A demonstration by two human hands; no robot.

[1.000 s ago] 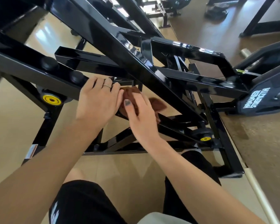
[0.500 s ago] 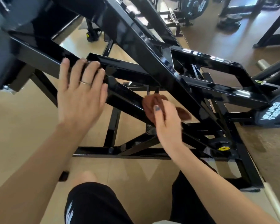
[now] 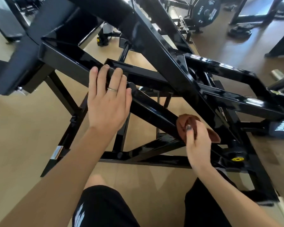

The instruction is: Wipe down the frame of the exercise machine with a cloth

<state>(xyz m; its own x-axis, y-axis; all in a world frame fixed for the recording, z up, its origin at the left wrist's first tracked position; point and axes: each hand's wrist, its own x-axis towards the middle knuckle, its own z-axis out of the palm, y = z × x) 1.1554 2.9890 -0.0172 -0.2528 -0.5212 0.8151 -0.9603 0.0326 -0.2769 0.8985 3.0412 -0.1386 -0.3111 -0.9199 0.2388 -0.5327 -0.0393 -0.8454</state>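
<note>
Two hands work the black frame point(image 3: 151, 110): the left hand point(image 3: 107, 102) lies flat, fingers straight, on a sloping bar, while the right hand point(image 3: 197, 141) pinches the brown cloth point(image 3: 185, 123) against the same bar, lower right. Judging by shine alone, progress is unclear; most bars seem left. Crossing bars crowd the far side; near side is open floor point(image 3: 23, 128).

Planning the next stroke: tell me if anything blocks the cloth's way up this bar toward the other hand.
Nothing visible lies on the black bar between the brown cloth in the right hand and the left hand resting higher up.
</note>
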